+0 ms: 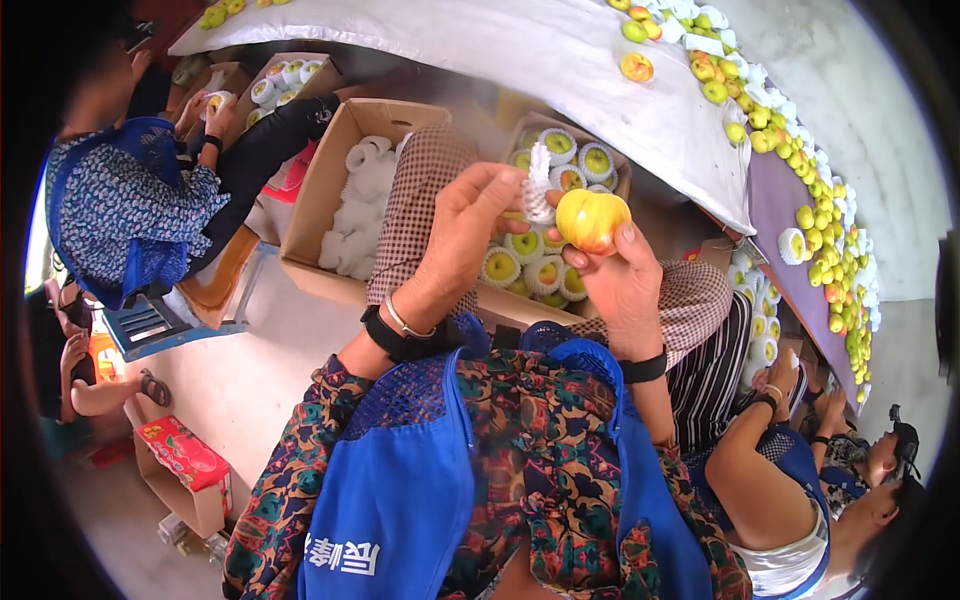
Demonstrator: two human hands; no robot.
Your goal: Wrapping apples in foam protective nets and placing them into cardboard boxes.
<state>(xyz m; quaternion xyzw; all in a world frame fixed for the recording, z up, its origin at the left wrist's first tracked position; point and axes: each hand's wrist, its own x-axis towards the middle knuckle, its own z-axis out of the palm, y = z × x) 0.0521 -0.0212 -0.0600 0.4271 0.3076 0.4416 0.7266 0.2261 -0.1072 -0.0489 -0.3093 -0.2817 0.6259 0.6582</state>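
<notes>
Over my lap, my right hand [622, 288] grips a yellow apple with a red blush [592, 220] between thumb and fingers. A white foam net sleeve [538, 188] is pinched in my left hand [462, 225], just left of the apple. The sleeve looks narrow and bunched, and the apple is outside it. Below both hands, between my knees, stands a cardboard box [512, 303] holding several apples in foam nets [545, 273]. My hands cover part of it.
To the left, an open carton [310, 225] holds loose white foam nets [358, 215]. A covered table [480, 52] with many apples [815, 240] curves along the far right. Co-workers sit at left [135, 205] and lower right [770, 480]. A red-topped carton [185, 465] rests on the floor.
</notes>
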